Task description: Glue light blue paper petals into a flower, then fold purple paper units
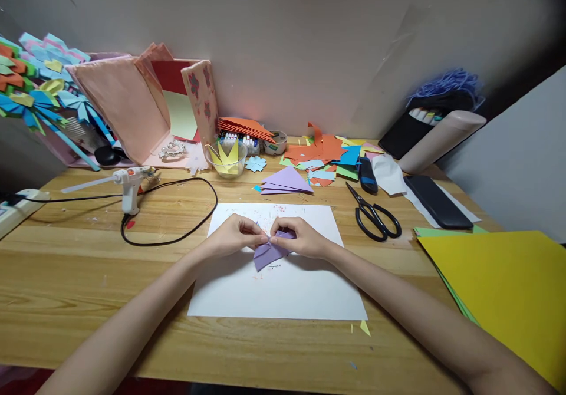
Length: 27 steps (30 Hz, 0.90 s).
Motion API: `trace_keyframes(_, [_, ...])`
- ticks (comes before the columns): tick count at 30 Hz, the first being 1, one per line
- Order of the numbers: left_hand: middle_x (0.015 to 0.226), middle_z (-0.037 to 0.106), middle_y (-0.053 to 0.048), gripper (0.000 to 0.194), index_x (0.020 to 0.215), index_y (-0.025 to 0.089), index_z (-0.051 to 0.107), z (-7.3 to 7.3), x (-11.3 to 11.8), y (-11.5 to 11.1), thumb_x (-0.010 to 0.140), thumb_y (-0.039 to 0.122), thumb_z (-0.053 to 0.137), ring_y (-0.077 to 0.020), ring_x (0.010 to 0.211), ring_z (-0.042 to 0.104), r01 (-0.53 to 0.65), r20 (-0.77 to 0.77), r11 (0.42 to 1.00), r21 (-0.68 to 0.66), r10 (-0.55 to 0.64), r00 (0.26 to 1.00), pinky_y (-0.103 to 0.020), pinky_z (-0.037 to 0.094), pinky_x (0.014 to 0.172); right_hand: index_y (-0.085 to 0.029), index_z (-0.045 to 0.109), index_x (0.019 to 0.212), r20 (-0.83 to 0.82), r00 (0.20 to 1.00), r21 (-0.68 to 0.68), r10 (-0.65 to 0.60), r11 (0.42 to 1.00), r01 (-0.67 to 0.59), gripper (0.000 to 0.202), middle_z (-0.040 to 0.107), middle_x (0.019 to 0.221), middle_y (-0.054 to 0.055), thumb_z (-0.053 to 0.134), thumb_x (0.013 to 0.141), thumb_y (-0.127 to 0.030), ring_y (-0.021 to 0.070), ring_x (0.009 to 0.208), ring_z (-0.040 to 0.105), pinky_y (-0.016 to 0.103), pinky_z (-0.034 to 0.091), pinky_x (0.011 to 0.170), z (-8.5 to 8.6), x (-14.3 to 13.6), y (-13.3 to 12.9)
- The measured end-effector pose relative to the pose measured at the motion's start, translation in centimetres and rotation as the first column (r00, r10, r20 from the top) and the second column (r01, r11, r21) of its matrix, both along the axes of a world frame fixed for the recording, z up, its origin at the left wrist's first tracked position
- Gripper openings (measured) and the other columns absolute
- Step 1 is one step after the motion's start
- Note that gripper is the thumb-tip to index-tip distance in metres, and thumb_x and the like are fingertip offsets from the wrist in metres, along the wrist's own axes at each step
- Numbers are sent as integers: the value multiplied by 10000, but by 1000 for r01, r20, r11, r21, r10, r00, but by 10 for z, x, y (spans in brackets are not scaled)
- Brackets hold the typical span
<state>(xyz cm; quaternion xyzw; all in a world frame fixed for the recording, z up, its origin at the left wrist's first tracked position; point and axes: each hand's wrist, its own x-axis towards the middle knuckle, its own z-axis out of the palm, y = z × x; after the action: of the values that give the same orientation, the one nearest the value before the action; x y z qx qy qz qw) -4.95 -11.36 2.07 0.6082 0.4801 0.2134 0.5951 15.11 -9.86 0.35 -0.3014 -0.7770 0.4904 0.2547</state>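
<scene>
Both hands meet over a white sheet of paper (278, 298) with small coloured marks on it. Between them is a folded piece of purple paper (267, 257). My left hand (234, 233) pinches its upper left edge with thumb and fingers. Thumb and fingers of my right hand (303, 236) are closed on the same paper at its upper right, thumb tips almost meeting. Part of the paper is hidden behind the right fingers. Beyond the sheet lies a small stack of purple paper triangles (287, 181).
Left of the sheet stands a white glue gun (130, 188) with a looping black cable. Black-handled scissors (374, 215), a black phone (437, 201) and yellow paper (504, 289) lie to the right. At the back are paper scraps (325, 147) and a clear cup (227, 162) holding yellow paper.
</scene>
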Motion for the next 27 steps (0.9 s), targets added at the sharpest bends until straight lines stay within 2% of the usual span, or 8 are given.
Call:
trace_keyframes(6, [618, 601, -25, 275, 737, 117, 670, -2, -2, 2, 689, 386, 634, -103, 556, 493, 90, 48, 996, -17, -89, 995, -213, 383, 537, -162, 608, 780, -18, 1000, -16, 25, 1000, -25, 176, 563, 727, 6, 577, 792, -334, 122, 667, 478, 233, 349, 614, -3, 1, 1])
trace_keyframes(11, [624, 599, -19, 256, 735, 119, 659, 0, -2, 1, 702, 371, 622, -102, 565, 496, 94, 74, 995, 25, -96, 993, -212, 384, 544, -156, 606, 777, -82, 996, -61, 43, 997, -48, 172, 552, 708, -5, 584, 792, -325, 107, 646, 468, 223, 337, 596, -4, 2, 1])
trace_keyframes(15, [681, 635, -39, 222, 738, 120, 663, 4, -1, 0, 683, 334, 642, -117, 610, 540, 53, 48, 996, 75, -57, 997, -226, 422, 589, -158, 602, 781, -89, 996, -72, 27, 997, -33, 176, 548, 707, -4, 582, 793, -333, 102, 617, 446, 221, 326, 575, -4, 2, 1])
trace_keyframes(20, [704, 647, -52, 193, 729, 108, 638, 5, 1, 0, 662, 287, 661, -123, 628, 577, -21, 42, 998, 59, 18, 999, -234, 453, 616, -161, 600, 779, -72, 997, -49, -13, 999, 10, 186, 560, 712, 1, 576, 794, -345, 106, 618, 448, 228, 326, 577, -3, 0, 0])
trace_keyframes(27, [710, 658, -46, 395, 937, 113, 569, 0, 7, -1, 623, 298, 722, -141, 656, 614, -223, 133, 974, 40, 216, 967, -240, 469, 614, -161, 565, 747, -54, 986, 8, -160, 987, 160, 137, 552, 724, -1, 564, 791, -290, 117, 671, 475, 227, 347, 614, -5, -1, 1])
